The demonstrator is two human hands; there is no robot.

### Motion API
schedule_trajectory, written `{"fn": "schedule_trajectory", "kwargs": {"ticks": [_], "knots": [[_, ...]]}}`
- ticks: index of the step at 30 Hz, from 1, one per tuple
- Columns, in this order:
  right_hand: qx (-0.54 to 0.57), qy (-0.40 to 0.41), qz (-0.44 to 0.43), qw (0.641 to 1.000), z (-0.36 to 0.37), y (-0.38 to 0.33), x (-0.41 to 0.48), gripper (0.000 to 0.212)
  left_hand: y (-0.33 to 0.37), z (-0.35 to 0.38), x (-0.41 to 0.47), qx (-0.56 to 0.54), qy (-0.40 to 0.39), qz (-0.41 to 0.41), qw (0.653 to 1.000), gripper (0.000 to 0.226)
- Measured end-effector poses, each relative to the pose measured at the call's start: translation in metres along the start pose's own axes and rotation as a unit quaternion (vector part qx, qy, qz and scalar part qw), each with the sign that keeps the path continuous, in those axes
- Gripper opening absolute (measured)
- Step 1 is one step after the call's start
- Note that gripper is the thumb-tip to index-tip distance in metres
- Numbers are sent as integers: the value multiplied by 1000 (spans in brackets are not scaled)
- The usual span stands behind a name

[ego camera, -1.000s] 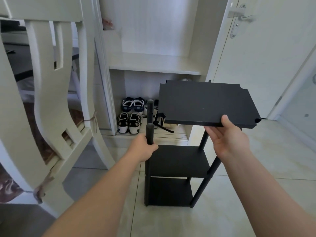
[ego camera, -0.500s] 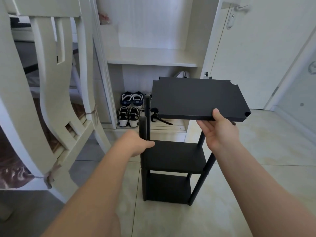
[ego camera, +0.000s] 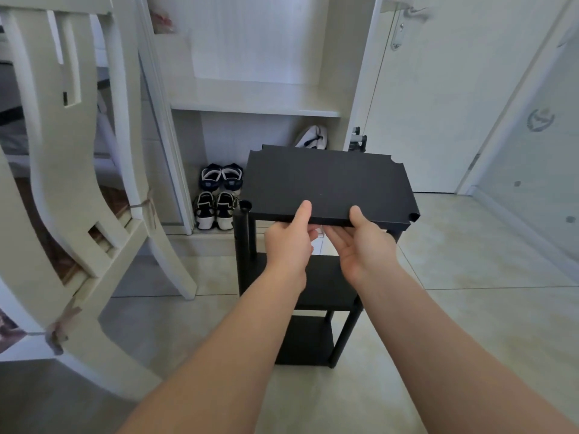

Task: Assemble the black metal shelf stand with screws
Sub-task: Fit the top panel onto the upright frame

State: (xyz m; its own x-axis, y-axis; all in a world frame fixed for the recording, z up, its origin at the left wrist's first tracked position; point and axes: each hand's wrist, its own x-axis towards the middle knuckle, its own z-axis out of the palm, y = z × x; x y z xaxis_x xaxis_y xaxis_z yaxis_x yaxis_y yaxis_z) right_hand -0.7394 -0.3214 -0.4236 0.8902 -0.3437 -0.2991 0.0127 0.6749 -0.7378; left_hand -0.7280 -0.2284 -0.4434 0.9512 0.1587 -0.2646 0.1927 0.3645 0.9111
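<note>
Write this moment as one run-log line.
step: placing top shelf | left hand: grips shelf front edge | right hand: grips shelf front edge | shelf: held above stand | stand: upright on floor

We find the shelf (ego camera: 329, 183) and posts (ego camera: 242, 245) to be smooth, matt black metal. The floor tiles (ego camera: 470, 261) look polished and glossy; the chair (ego camera: 75, 189) is cream-painted wood.

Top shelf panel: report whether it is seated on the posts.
Panel not seated: left hand and right hand hold its near edge; left front post stands uncovered beside it.
</note>
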Motion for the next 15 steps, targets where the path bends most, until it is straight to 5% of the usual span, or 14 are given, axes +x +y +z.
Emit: {"fn": "schedule_trajectory", "kwargs": {"ticks": [15], "knots": [[-108,-39,25,993,2,-6,17,16,8,-3,26,-8,4,-4,1000,27]]}}
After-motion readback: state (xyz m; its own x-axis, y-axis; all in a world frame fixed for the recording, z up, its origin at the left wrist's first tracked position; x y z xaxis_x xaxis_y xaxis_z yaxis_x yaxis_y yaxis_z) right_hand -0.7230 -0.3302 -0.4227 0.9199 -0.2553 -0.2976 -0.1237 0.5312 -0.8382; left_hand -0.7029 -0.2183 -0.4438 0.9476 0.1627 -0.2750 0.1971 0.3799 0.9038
